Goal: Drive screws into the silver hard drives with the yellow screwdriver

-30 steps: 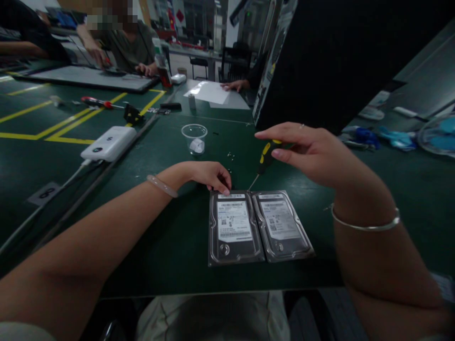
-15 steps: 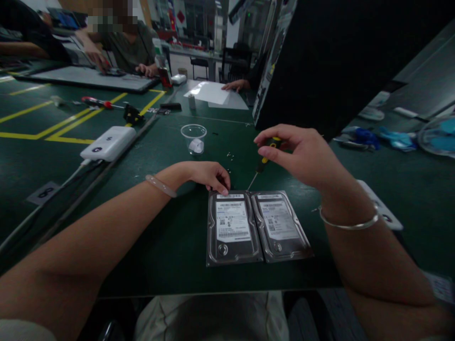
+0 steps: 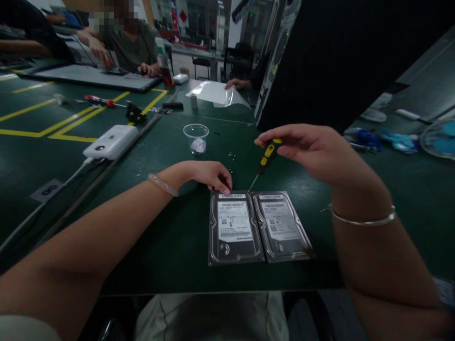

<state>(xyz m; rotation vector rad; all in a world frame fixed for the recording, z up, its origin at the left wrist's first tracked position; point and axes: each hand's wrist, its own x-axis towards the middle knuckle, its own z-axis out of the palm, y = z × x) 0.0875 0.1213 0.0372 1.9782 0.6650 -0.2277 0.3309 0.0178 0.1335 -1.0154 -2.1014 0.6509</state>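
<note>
Two hard drives lie side by side on the green table, labels up: the left hard drive [image 3: 234, 227] and the right hard drive [image 3: 283, 227]. My left hand [image 3: 213, 176] grips the far left corner of the left drive, thumb on top and fingers curled. In my right hand [image 3: 305, 147], a black-and-yellow screwdriver [image 3: 269, 155] is pinched by the handle. Its shaft slants down to the far right corner of the left drive. Several tiny screws [image 3: 232, 155] lie beyond the drives.
A clear plastic cup [image 3: 196, 139] with something white inside stands beyond my left hand. A white power bank [image 3: 111, 142] with cables lies left. A large black computer case [image 3: 337, 61] rises at right. Across the table, a person works at a white board [image 3: 95, 78]; another hand [image 3: 237, 84] touches a clear sheet.
My right hand has shifted its hold on the screwdriver, showing more of the handle, while the tip stays at the drive's corner. My left hand keeps its place. Far away, the clear sheet has been bent.
</note>
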